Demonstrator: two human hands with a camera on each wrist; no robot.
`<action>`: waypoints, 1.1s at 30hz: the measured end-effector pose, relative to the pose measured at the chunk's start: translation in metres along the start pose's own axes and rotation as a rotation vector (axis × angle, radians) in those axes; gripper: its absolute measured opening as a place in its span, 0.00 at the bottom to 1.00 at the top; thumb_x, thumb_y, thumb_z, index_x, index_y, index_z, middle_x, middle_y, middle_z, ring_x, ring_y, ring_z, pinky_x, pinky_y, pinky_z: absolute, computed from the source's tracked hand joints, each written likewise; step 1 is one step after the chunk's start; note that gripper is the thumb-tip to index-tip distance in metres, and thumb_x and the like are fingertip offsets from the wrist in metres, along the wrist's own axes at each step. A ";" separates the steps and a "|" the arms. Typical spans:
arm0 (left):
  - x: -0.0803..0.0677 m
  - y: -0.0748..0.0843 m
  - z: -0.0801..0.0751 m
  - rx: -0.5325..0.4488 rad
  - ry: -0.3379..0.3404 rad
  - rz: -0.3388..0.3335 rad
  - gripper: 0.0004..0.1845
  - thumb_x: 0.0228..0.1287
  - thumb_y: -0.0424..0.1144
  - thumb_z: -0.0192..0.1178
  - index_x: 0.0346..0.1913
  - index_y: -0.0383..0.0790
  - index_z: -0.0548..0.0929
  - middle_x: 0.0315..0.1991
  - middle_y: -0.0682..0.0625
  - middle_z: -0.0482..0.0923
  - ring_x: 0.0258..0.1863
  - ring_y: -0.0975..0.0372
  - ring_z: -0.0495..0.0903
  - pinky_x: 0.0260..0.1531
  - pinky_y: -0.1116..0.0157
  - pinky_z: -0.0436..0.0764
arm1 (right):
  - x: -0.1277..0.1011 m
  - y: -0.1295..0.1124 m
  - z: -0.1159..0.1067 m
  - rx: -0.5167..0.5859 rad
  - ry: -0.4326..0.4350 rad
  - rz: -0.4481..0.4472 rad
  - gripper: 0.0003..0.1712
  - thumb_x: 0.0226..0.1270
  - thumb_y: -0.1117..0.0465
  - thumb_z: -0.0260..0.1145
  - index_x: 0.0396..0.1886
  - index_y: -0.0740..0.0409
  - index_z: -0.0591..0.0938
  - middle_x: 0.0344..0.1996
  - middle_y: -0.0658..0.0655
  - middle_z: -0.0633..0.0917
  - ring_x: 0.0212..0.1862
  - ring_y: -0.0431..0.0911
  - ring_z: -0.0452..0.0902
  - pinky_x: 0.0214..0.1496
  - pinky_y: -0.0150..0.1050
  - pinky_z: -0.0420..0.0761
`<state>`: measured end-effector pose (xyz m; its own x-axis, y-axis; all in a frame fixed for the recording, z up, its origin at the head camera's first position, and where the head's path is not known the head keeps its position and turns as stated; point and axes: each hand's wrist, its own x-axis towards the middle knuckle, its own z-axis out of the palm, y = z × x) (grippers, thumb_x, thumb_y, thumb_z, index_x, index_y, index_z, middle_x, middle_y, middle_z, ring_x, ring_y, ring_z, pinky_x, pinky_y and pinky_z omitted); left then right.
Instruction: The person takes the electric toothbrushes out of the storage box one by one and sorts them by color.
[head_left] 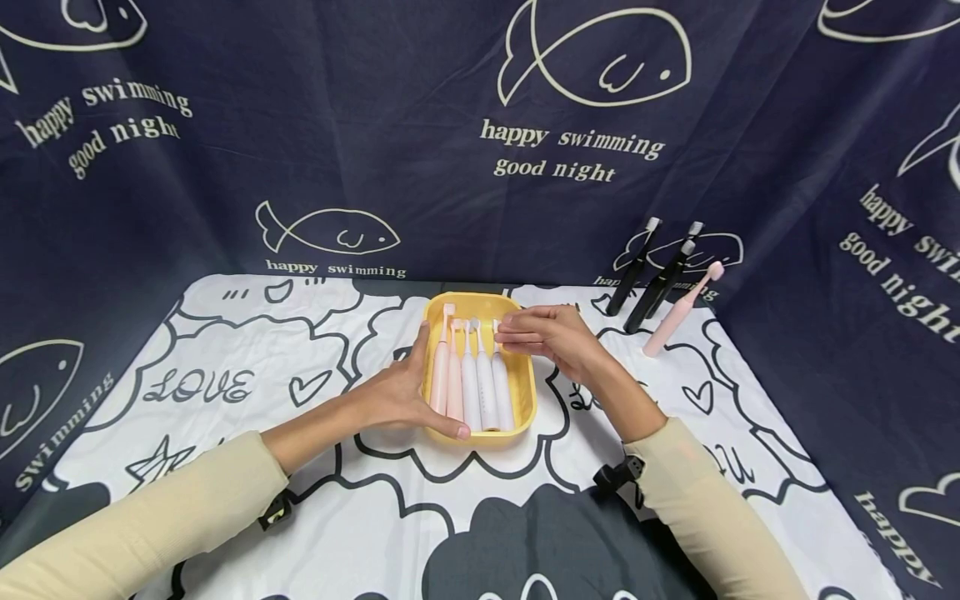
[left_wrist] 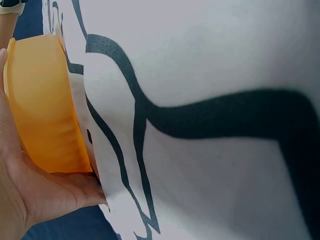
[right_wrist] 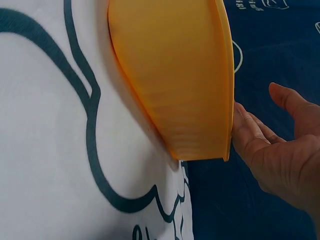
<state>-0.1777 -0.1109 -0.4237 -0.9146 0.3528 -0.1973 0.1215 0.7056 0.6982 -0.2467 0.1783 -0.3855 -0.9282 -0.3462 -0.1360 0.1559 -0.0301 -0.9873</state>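
A yellow tray (head_left: 525,392) sat near the middle of a white cloth with black cartoon outlines (head_left: 247,367), holding five electric toothbrushes side by side, two pink toothbrushes (head_left: 444,375) on its left and three white toothbrushes (head_left: 486,383) beside them, heads pointing away from the person. The left hand (head_left: 401,392) cupped the tray's left wall, thumb curled along the near rim and fingers laid against the far left side; the left wrist view showed the palm pressed to the tray's outer wall. The right hand (head_left: 551,337) hovered over the tray's far right corner, fingers straight and close together, tips at the white brush heads; whether they touched a brush could not be told. In the right wrist view those fingers lay relaxed just beside the tray's rim. Well apart at the back right, three black toothbrushes (head_left: 656,279) and a pink toothbrush (head_left: 678,312) leaned against a dark blue backdrop (head_left: 375,125) printed with fish and words.
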 end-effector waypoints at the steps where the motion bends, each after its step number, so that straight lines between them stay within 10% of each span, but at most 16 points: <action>1: 0.000 0.000 0.000 0.000 -0.001 0.000 0.99 0.33 0.78 0.88 0.93 0.50 0.22 0.86 0.28 0.65 0.81 0.43 0.73 0.81 0.42 0.74 | 0.001 0.000 0.002 -0.004 0.002 0.005 0.22 0.83 0.72 0.67 0.67 0.84 0.80 0.48 0.63 0.96 0.49 0.46 0.97 0.60 0.45 0.93; 33: -0.002 0.000 -0.001 0.005 0.002 0.015 1.00 0.35 0.78 0.88 0.91 0.52 0.18 0.85 0.25 0.65 0.82 0.41 0.73 0.80 0.41 0.74 | 0.030 0.006 0.050 -0.116 -0.031 0.130 0.22 0.81 0.67 0.70 0.68 0.75 0.83 0.66 0.76 0.88 0.67 0.63 0.90 0.69 0.52 0.89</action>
<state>-0.1761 -0.1120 -0.4230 -0.9134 0.3621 -0.1861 0.1368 0.7035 0.6974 -0.2567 0.1207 -0.3917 -0.8916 -0.3689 -0.2625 0.2324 0.1247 -0.9646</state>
